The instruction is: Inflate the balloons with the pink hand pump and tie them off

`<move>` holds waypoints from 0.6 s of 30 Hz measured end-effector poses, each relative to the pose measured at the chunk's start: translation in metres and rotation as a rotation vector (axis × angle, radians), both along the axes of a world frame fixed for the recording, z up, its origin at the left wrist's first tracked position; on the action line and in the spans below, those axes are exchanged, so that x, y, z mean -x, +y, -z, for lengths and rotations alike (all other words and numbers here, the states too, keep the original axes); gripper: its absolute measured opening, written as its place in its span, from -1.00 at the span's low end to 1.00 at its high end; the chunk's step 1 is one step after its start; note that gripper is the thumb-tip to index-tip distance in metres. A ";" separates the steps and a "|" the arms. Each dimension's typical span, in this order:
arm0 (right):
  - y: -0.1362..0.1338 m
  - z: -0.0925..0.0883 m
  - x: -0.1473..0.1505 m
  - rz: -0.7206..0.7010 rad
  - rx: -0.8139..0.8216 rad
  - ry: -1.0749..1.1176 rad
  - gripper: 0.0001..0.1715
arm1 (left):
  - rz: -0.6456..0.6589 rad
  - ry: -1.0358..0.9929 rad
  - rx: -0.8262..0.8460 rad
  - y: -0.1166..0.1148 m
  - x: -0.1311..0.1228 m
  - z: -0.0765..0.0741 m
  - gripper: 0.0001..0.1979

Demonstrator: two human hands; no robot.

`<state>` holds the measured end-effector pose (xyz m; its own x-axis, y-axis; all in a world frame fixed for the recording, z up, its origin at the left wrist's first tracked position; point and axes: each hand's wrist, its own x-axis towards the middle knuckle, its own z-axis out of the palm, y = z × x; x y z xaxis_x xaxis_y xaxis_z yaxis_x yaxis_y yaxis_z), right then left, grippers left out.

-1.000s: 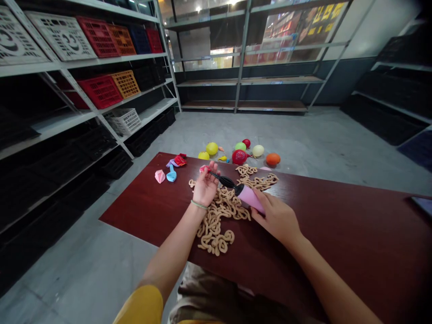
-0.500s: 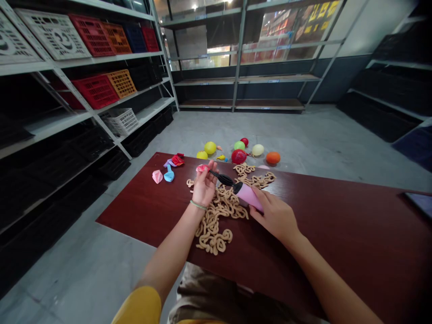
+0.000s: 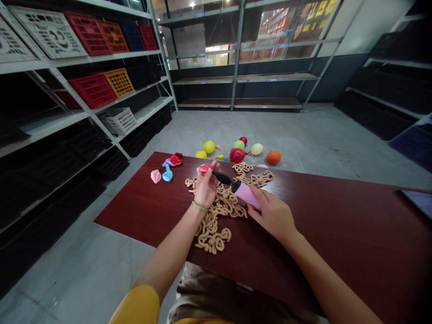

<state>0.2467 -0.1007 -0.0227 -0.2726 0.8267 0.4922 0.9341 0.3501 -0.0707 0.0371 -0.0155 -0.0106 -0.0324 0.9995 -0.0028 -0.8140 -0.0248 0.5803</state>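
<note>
My right hand (image 3: pixel 274 213) is wrapped round the pink barrel of a balloon pump (image 3: pixel 247 195), whose black nozzle points up and to the left. At the nozzle's tip is a limp pinkish-red balloon (image 3: pixel 203 168), and my left hand (image 3: pixel 206 185) pinches it there at its neck. Below both hands lies a pile of tan, curly strands (image 3: pixel 216 225) on the dark red table. Left of my left hand, a blue balloon (image 3: pixel 168 173), a pink balloon (image 3: pixel 155 176) and a red balloon (image 3: pixel 176 159) lie uninflated on the tabletop.
Several inflated balloons, among them an orange balloon (image 3: pixel 273 157) and a dark red balloon (image 3: pixel 237 155), rest on the floor beyond the table (image 3: pixel 337 216). A dark flat screen (image 3: pixel 418 200) sits at the right edge. Shelving with crates (image 3: pixel 91 90) stands at the left.
My left hand and the balloon have shifted very slightly to the right, and the pump's nozzle shows a little less of its length. The rest of the scene has only drifted slightly with the camera.
</note>
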 end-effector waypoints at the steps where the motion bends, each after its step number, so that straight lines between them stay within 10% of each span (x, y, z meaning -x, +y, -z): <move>1: 0.000 0.000 0.000 0.001 -0.002 0.003 -0.41 | 0.001 0.007 -0.002 0.000 0.000 0.000 -0.88; 18: 0.000 0.000 0.003 0.003 -0.005 0.032 -0.41 | -0.040 0.007 -0.040 0.000 -0.001 -0.001 -0.89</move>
<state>0.2436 -0.1007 -0.0224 -0.2543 0.8249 0.5049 0.9325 0.3476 -0.0983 0.0377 -0.0156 -0.0094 -0.0720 0.9967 0.0377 -0.8078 -0.0804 0.5840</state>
